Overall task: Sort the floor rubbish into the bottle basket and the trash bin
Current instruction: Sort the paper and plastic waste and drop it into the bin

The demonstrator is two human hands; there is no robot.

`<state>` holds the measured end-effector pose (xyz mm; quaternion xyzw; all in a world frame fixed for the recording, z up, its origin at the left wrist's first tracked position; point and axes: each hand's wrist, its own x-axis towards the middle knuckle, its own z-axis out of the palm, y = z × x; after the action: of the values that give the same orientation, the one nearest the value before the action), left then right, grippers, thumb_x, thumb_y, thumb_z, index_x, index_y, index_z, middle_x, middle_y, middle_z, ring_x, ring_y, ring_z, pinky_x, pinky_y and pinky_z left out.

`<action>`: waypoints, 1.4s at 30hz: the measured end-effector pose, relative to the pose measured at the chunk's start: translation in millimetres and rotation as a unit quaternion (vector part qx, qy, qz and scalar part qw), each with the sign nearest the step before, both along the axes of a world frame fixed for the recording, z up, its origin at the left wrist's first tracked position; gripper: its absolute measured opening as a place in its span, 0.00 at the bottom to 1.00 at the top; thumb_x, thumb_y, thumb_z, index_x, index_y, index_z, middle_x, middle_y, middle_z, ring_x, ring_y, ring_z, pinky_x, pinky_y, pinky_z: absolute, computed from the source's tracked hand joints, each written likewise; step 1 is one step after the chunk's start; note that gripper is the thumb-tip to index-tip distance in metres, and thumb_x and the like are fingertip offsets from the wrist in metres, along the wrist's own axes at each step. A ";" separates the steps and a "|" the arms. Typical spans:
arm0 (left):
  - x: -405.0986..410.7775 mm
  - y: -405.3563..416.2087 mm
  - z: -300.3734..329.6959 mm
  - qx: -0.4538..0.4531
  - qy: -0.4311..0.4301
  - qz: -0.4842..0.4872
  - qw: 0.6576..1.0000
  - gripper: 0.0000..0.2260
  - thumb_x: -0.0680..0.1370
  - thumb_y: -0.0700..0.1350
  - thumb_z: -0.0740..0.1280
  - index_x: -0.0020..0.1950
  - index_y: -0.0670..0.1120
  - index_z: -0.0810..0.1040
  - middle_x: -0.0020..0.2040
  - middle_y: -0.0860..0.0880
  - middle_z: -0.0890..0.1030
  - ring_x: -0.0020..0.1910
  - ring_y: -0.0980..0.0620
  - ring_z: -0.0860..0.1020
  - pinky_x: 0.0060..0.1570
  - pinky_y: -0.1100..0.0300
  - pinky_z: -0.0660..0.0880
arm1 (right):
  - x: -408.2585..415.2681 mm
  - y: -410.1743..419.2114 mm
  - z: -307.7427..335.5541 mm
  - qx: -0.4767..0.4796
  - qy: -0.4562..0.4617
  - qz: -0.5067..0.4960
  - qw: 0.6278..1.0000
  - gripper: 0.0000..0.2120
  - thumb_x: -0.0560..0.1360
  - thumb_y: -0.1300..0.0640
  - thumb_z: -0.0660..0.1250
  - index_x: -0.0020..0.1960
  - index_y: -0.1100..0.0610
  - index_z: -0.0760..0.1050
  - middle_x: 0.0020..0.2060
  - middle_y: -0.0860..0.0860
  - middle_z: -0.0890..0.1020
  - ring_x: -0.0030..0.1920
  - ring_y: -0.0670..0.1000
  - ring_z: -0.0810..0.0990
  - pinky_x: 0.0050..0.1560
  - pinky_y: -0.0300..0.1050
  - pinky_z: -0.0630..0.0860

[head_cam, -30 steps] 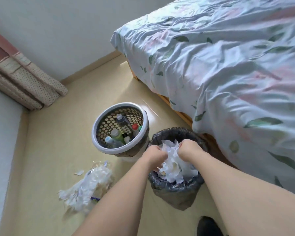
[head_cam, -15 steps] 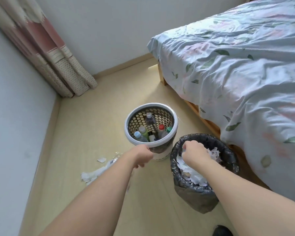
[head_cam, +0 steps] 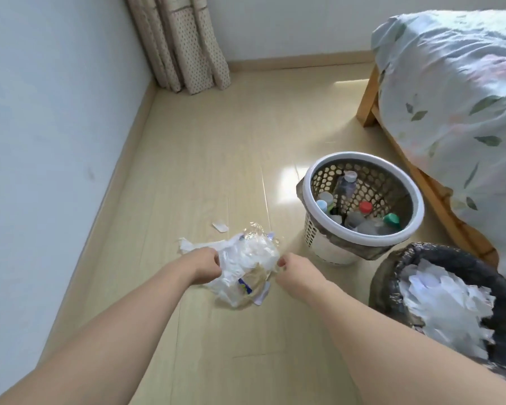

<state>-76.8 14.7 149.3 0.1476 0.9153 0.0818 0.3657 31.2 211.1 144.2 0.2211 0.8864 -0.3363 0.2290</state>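
A: Hands?
B: Left hand (head_cam: 204, 266) has its fingers curled onto the left edge of the plastic wrapper pile (head_cam: 246, 267) on the floor (head_cam: 187, 159). Right hand (head_cam: 289, 270) is at the pile's right edge, fingers curled and pinching the clear film there.
A: Pile lifted or on the floor?
B: Can't tell. It's a crumpled clear and white bunch with a tan and blue printed bit low down.
A: Other rubbish?
B: One small white scrap (head_cam: 220, 226) on the floor just beyond the pile, apart from it.
A: Containers?
B: White-rimmed perforated bottle basket (head_cam: 313, 229) right of the pile, upright, with bottles inside; red cap (head_cam: 365, 206) and green cap (head_cam: 392, 219) visible. Trash bin (head_cam: 386, 276) with a black liner just beside it, nearer the camera, holding white crumpled paper (head_cam: 447, 305).
A: Background?
B: Bed (head_cam: 450, 92) with leaf-print cover at right, dotted curtain (head_cam: 184, 45) in the far corner.
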 end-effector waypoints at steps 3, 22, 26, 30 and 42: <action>-8.9 -16.1 -64.5 0.020 -0.029 0.010 0.999 0.07 0.74 0.41 0.59 0.45 0.48 0.75 0.45 0.50 0.78 0.44 0.49 0.76 0.37 0.60 0.69 | -28.1 -17.5 -50.5 -0.004 -0.049 -0.019 0.999 0.17 0.74 0.63 0.59 0.62 0.58 0.71 0.53 0.52 0.78 0.48 0.53 0.75 0.49 0.43 0.75; -16.0 -58.4 -238.1 0.132 -0.005 0.170 0.976 0.05 0.76 0.46 0.63 0.51 0.53 0.74 0.41 0.55 0.79 0.43 0.53 0.78 0.48 0.52 0.77 | -85.2 -74.6 -226.8 0.138 -0.056 0.043 0.988 0.10 0.77 0.58 0.58 0.57 0.53 0.71 0.51 0.49 0.80 0.50 0.55 0.80 0.40 0.44 0.71; -11.2 -56.5 -237.0 0.142 0.049 0.166 0.975 0.05 0.77 0.48 0.62 0.53 0.53 0.74 0.46 0.56 0.77 0.44 0.53 0.77 0.46 0.56 0.75 | -78.5 -64.6 -223.3 0.074 -0.048 0.037 0.995 0.13 0.76 0.61 0.56 0.52 0.50 0.77 0.47 0.49 0.83 0.46 0.55 0.81 0.43 0.45 0.77; -3.4 -38.3 -235.0 0.163 0.158 0.059 0.972 0.07 0.77 0.50 0.62 0.52 0.51 0.74 0.47 0.56 0.74 0.45 0.53 0.74 0.42 0.58 0.71 | -62.1 -44.9 -208.8 0.017 -0.025 0.021 0.999 0.09 0.77 0.61 0.61 0.52 0.50 0.77 0.43 0.50 0.80 0.44 0.55 0.78 0.40 0.45 0.72; 19.5 -6.7 -244.7 0.106 0.325 -0.114 0.933 0.12 0.63 0.47 0.76 0.39 0.49 0.74 0.37 0.50 0.73 0.36 0.47 0.72 0.37 0.55 0.69 | -43.1 -20.3 -201.0 0.066 -0.139 0.018 0.988 0.16 0.82 0.57 0.51 0.36 0.52 0.64 0.34 0.49 0.71 0.35 0.51 0.71 0.29 0.41 0.61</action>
<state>-57.3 8.0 -95.4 0.3075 0.9471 0.0835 0.0371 -12.0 190.8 -56.8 0.2642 0.8699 -0.2387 0.3413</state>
